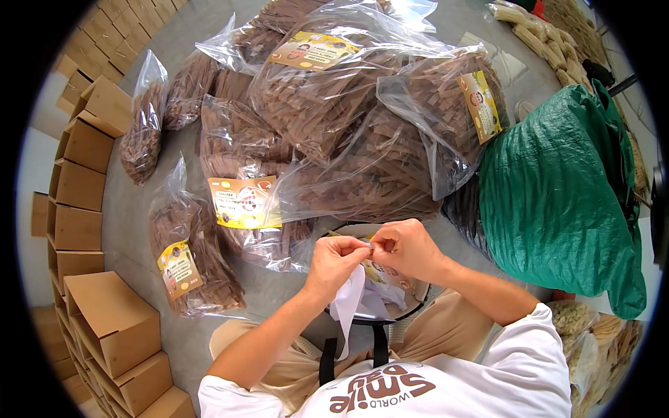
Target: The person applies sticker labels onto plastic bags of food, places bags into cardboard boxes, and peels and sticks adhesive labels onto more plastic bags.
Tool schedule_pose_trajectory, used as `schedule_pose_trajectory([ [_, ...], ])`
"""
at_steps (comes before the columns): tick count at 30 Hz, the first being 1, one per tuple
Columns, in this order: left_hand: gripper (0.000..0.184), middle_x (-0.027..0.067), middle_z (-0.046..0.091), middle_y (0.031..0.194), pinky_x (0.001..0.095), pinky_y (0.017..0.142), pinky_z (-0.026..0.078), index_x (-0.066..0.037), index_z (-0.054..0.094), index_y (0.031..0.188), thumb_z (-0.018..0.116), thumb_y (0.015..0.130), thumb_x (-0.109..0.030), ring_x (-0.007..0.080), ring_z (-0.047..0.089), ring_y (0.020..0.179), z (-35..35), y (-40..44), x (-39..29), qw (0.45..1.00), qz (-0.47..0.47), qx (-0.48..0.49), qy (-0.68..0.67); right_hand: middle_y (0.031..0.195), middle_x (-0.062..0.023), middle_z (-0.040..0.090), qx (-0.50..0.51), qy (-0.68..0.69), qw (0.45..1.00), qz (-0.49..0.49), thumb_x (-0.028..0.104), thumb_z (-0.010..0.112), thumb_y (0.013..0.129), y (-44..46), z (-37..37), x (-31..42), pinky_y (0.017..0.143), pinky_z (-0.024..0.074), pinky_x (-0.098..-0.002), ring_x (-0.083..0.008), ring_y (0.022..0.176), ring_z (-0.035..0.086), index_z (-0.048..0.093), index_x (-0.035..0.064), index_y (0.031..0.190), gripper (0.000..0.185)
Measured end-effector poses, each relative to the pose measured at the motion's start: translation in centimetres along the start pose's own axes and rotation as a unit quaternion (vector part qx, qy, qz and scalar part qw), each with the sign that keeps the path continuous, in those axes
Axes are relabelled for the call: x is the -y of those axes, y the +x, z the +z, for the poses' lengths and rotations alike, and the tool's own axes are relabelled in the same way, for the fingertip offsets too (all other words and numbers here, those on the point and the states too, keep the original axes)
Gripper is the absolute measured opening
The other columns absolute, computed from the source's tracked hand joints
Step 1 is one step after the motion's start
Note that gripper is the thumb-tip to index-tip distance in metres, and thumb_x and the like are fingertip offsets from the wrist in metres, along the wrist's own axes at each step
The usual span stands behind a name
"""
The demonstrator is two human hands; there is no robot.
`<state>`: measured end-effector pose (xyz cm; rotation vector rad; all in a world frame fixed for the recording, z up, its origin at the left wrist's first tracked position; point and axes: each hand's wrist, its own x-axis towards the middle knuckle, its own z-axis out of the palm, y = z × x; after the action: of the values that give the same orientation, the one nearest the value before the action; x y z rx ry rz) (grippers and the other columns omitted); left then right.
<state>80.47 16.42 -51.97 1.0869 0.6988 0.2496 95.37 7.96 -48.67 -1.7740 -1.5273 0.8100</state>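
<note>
My left hand [339, 263] and my right hand [406, 249] meet above a round black-rimmed container [416, 308] between my legs. The fingertips of both are pinched together on a small item, too hidden to make out. From beneath my left hand hangs a white strip [346, 306]. Inside the container lie white strips and a printed yellow label [389, 276]. Just beyond my hands are clear plastic bags of brown strips [376, 164], one with a yellow label [244, 203].
Open cardboard boxes [111, 313] line the left side. Smaller filled bags [191, 258] lie on the grey floor [129, 230]. On the right stands a large green woven sack [557, 195], with pale bundled goods [543, 42] behind it.
</note>
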Motion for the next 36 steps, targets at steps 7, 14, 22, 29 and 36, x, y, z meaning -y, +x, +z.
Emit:
schedule_pose_trajectory([
  [7,0.009,0.0118,0.064,0.072,0.0176,0.051,0.039,0.003,0.062,0.073,0.061,0.068,-0.005,0.0108,0.057,0.057,-1.6,-1.2,-4.4,0.968,0.002,0.24,-0.081,0.059,-0.0052,0.056,0.055,0.232,0.946,0.218,0.006,0.052,0.078,0.6,-1.1,-3.7,0.05,0.0411,-0.021,-0.0071,0.051,0.05,0.058,-0.0045,0.073,0.013],
  [14,0.007,0.0058,0.064,0.075,0.0175,0.057,0.037,0.001,0.065,0.077,0.062,0.072,-0.004,0.0054,0.053,0.063,-2.8,-0.7,-4.8,0.991,0.02,0.116,-0.069,0.077,-0.0103,0.059,-0.17,0.065,0.981,-0.073,0.013,0.058,0.079,0.7,-1.8,0.6,0.062,0.047,-0.0304,-0.022,0.069,0.059,0.059,0.0,0.092,0.018],
  [22,0.011,0.005,0.064,0.071,0.0151,0.053,0.036,0.0,0.065,0.085,0.061,0.075,-0.005,0.0035,0.051,0.06,-3.8,-1.6,-9.8,0.993,0.025,0.111,0.041,0.08,-0.0094,0.056,-0.036,-0.069,0.989,-0.129,0.008,0.056,0.077,-0.3,-2.2,0.5,0.062,0.0468,-0.0356,-0.0273,0.071,0.057,0.058,0.0034,0.089,0.013],
  [29,0.049,0.0071,0.057,0.106,0.0215,0.067,0.044,-0.007,0.059,0.109,0.066,0.063,0.009,0.0077,0.052,0.075,-5.6,-0.8,-9.6,0.907,0.134,0.145,0.373,0.077,-0.0093,0.055,0.115,0.121,0.973,-0.16,0.005,0.057,0.077,-0.3,-4.0,0.5,0.061,0.0437,-0.0336,-0.0263,0.07,0.055,0.057,0.0031,0.086,0.009],
  [36,0.018,0.0107,0.058,0.097,0.0243,0.071,0.044,0.0,0.061,0.088,0.061,0.073,-0.01,0.015,0.055,0.08,-4.3,1.2,-3.9,0.947,0.225,0.215,0.077,0.075,-0.0051,0.053,0.051,0.158,0.98,-0.112,0.002,0.057,0.079,-0.2,-3.8,0.2,0.062,0.042,-0.0257,-0.0146,0.07,0.053,0.052,0.0014,0.08,0.005],
])
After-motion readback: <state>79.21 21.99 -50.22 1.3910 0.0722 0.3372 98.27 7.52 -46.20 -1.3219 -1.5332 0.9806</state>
